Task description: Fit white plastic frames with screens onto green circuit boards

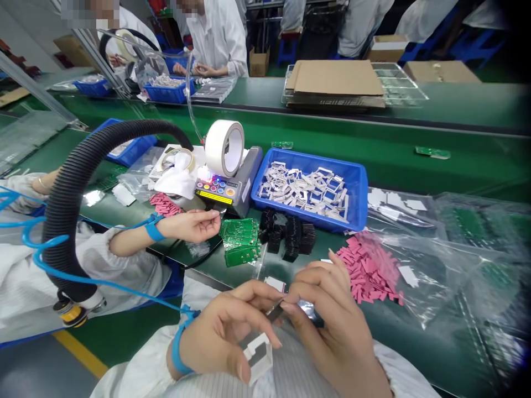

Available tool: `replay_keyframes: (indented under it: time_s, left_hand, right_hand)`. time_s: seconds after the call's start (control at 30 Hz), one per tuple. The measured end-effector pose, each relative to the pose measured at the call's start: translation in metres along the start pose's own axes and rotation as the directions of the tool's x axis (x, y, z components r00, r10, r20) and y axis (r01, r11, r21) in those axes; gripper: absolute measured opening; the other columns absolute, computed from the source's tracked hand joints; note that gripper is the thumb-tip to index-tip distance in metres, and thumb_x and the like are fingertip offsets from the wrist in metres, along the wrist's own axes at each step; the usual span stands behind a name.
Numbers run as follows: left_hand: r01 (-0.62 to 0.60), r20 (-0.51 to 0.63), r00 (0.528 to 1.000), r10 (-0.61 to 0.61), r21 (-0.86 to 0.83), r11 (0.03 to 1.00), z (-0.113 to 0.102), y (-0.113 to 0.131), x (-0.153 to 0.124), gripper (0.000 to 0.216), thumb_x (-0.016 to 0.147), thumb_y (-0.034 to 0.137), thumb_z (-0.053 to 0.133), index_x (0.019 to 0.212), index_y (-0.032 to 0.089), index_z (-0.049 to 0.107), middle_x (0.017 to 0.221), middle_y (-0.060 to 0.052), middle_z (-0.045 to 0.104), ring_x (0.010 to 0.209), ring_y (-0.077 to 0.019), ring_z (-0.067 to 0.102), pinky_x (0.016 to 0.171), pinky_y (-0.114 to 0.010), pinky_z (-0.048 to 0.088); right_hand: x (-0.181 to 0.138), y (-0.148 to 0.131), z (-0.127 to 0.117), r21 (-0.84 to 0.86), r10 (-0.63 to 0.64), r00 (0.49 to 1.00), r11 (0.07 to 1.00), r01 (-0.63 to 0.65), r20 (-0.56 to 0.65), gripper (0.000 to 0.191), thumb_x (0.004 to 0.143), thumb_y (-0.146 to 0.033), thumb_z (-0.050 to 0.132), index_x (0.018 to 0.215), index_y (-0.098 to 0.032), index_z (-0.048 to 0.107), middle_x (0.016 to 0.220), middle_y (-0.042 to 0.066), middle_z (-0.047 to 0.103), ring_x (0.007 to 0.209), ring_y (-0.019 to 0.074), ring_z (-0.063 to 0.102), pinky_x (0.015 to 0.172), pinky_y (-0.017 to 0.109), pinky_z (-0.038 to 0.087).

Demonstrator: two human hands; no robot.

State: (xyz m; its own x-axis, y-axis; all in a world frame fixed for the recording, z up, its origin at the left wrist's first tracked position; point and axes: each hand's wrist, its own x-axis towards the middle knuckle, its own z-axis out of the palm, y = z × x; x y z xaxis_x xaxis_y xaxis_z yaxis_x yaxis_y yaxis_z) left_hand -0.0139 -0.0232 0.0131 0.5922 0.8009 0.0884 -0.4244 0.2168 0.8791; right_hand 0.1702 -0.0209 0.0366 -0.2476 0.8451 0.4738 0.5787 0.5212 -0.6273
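Observation:
My left hand (224, 337) is low at the centre, fingers curled round a small white frame-shaped part (258, 354) held against the palm by the thumb. Its fingertips meet those of my right hand (332, 326), which pinches a thin dark metal tool or strip (274, 313) between the two hands. A blue wrist strap (177, 348) circles my left wrist. Just beyond my hands lie a pile of pink pads (369, 271), green circuit boards (240, 240) and black blocks (288, 235).
A blue tray (360, 188) of white frames stands behind the pile. A tape dispenser (226, 185) with a white tape roll sits left of it. A co-worker's hand (199, 225) pinches a tape piece there. A black corrugated hose (78, 182) arches at left. Plastic bags lie at right.

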Motion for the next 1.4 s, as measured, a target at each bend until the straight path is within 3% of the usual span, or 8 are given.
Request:
replay_keyframes:
  time_s: [0.17, 0.4, 0.53, 0.67, 0.83, 1.03, 1.2, 1.4]
  left_hand:
    - [0.002, -0.017, 1.0, -0.002, 0.007, 1.0, -0.002, 0.0, -0.001, 0.035, 0.066, 0.043, 0.073, 0.097, 0.027, 0.074, 0.121, -0.012, 0.054, 0.113, -0.0285, 0.054, 0.101, -0.046, 0.037]
    - [0.189, -0.225, 0.947, -0.23, -0.19, 0.963, -0.008, -0.003, -0.007, 0.037, 0.06, 0.05, 0.075, 0.082, 0.021, 0.076, 0.122, -0.011, 0.053, 0.115, -0.0306, 0.052, 0.103, -0.044, 0.035]
    - [0.041, -0.435, 0.883, -0.174, -0.297, 0.954, -0.026, 0.003, -0.015, 0.036, 0.066, 0.049, 0.071, 0.081, 0.017, 0.074, 0.122, -0.01, 0.058, 0.119, -0.03, 0.051, 0.109, -0.043, 0.032]
    - [-0.074, -0.575, 0.813, -0.092, -0.259, 0.963, -0.047, 0.009, -0.027, 0.039, 0.067, 0.05, 0.07, 0.084, 0.015, 0.073, 0.116, -0.011, 0.065, 0.124, -0.0309, 0.047, 0.112, -0.047, 0.026]
    - [-0.08, -0.535, 0.838, -0.106, -0.312, 0.947, -0.048, 0.009, -0.032, 0.038, 0.066, 0.049, 0.071, 0.082, 0.015, 0.073, 0.117, -0.012, 0.064, 0.12, -0.0332, 0.051, 0.111, -0.051, 0.028]
    - [-0.018, -0.411, 0.9, -0.142, -0.362, 0.932, -0.035, 0.009, -0.026, 0.037, 0.063, 0.049, 0.074, 0.08, 0.016, 0.073, 0.116, -0.01, 0.062, 0.112, -0.0298, 0.056, 0.103, -0.044, 0.039]
    - [0.048, -0.343, 0.92, -0.188, -0.377, 0.925, -0.023, 0.008, -0.02, 0.038, 0.061, 0.049, 0.075, 0.079, 0.016, 0.073, 0.086, -0.005, 0.064, 0.081, -0.0184, 0.061, 0.075, -0.029, 0.049]
    - [0.025, -0.363, 0.916, -0.171, -0.374, 0.927, -0.02, 0.008, -0.016, 0.037, 0.061, 0.046, 0.076, 0.079, 0.014, 0.073, 0.079, -0.004, 0.059, 0.073, -0.0134, 0.055, 0.07, -0.025, 0.045]
  right_hand:
    - [0.0, 0.002, 0.005, -0.021, -0.009, 0.998, 1.0, 0.01, 0.061, 0.013, 0.085, -0.01, 0.05, 0.082, -0.023, 0.048, 0.075, -0.001, 0.053, 0.08, 0.0171, 0.049, 0.101, 0.048, 0.019]
    - [0.002, 0.004, 0.016, 0.015, -0.001, 0.985, 1.0, -0.001, 0.172, 0.014, 0.088, -0.01, 0.043, 0.079, -0.021, 0.044, 0.078, -0.001, 0.052, 0.079, 0.0161, 0.046, 0.097, 0.047, 0.021]
    - [0.002, 0.008, 0.027, 0.142, 0.067, 0.954, 0.983, -0.112, 0.291, 0.015, 0.092, -0.015, 0.038, 0.078, -0.02, 0.042, 0.077, -0.001, 0.05, 0.075, 0.015, 0.046, 0.075, 0.033, 0.033]
    - [-0.006, 0.022, 0.065, -0.176, 0.143, 0.891, 0.982, -0.073, 0.43, 0.014, 0.087, -0.013, 0.048, 0.074, -0.018, 0.05, 0.075, 0.001, 0.054, 0.075, 0.0169, 0.047, 0.069, 0.033, 0.032]
    - [-0.005, 0.035, 0.095, -0.324, 0.131, 0.889, 0.946, 0.02, 0.439, 0.01, 0.081, -0.009, 0.057, 0.073, -0.015, 0.059, 0.076, 0.007, 0.059, 0.077, 0.0225, 0.05, 0.071, 0.038, 0.032]
    - [0.029, 0.011, 0.042, -0.045, -0.182, 0.953, 0.979, 0.198, 0.244, 0.036, 0.086, -0.034, 0.058, 0.117, -0.017, 0.05, 0.106, 0.01, 0.059, 0.097, 0.0231, 0.052, 0.082, 0.04, 0.036]
    - [0.034, -0.008, 0.04, -0.094, -0.292, 0.938, 0.945, 0.313, 0.188, 0.016, 0.088, -0.027, 0.056, 0.103, -0.023, 0.059, 0.1, 0.004, 0.065, 0.094, 0.0217, 0.053, 0.097, 0.051, 0.024]
    - [0.033, -0.001, 0.049, 0.019, -0.251, 0.963, 0.968, 0.251, 0.101, 0.009, 0.085, -0.021, 0.061, 0.093, -0.023, 0.06, 0.087, -0.001, 0.069, 0.086, 0.0175, 0.057, 0.102, 0.051, 0.019]
